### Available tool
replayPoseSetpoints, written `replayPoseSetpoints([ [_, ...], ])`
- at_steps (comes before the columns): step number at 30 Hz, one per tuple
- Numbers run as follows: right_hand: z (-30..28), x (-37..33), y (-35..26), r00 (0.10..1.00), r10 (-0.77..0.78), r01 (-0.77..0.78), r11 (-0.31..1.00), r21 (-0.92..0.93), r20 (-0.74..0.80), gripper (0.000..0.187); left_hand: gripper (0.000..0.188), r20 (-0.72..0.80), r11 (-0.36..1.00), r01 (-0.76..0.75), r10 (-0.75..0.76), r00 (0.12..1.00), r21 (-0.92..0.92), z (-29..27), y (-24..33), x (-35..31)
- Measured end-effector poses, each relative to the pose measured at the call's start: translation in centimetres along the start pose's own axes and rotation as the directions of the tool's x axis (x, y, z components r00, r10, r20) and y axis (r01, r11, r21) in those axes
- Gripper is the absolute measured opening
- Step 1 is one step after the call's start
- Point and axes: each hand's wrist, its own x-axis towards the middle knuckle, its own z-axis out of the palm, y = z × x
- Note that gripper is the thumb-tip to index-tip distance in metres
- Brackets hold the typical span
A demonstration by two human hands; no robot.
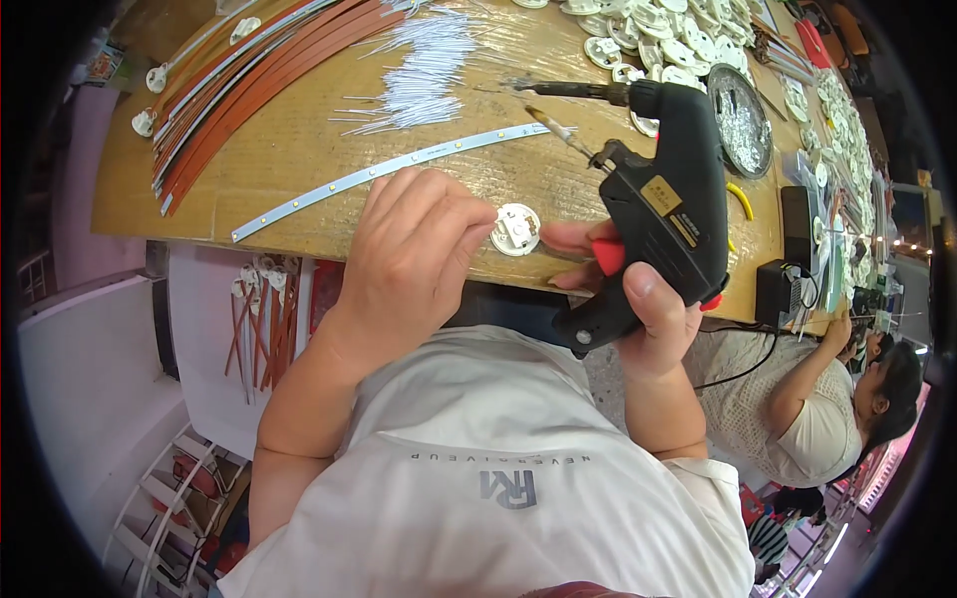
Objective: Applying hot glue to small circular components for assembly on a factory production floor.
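My right hand is wrapped round the grip of a black soldering gun, fingers at its red trigger. The gun's tip and thin feed tube point left over the table. A round white plastic cap with small metal contacts is near the table's front edge. My left hand is closed, thumb and forefinger pinching at the cap's left rim. Fingertips of my right hand come close to its right rim. Just beyond my left hand lies a narrow white LED strip.
A bundle of orange-brown and white strips lies at the far left. Thin white wires are heaped at the back. White caps pile up at back right, beside a dark round dish. Another person sits at the right.
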Motion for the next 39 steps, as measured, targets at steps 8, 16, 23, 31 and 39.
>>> replayPoseSetpoints([
  [8, 0.2, 0.0, 0.6, 0.995, -0.045, 0.046, 0.999, -0.013, 0.087, 0.058, 0.010, 0.000, 1.000, -0.014, 0.014, 1.000, 0.025, -0.1, 0.1, 0.1],
  [16, 0.1, -0.3, 1.0, 0.993, -0.065, 0.061, 0.997, 0.043, 0.097, 0.055, 0.011, 0.034, 0.999, 0.029, -0.029, 0.999, -0.012, -0.5, 0.4, 0.1],
  [23, 0.1, -0.4, 1.7, 0.994, -0.062, 0.055, 0.995, 0.088, 0.085, 0.053, 0.009, 0.067, 0.993, 0.085, -0.090, 0.994, 0.081, -1.6, 1.1, 0.4],
  [31, 0.4, -0.5, 1.3, 0.996, -0.043, 0.034, 0.994, 0.104, 0.083, 0.052, 0.009, 0.038, 0.951, 0.266, -0.263, 0.964, -0.161, -0.9, 2.0, 1.0],
  [39, -0.4, -0.7, 1.4, 0.996, -0.040, 0.028, 0.988, 0.151, 0.077, 0.058, 0.011, 0.000, 0.966, 0.186, -0.189, 0.982, -0.180, 1.0, 1.9, 1.5],
])
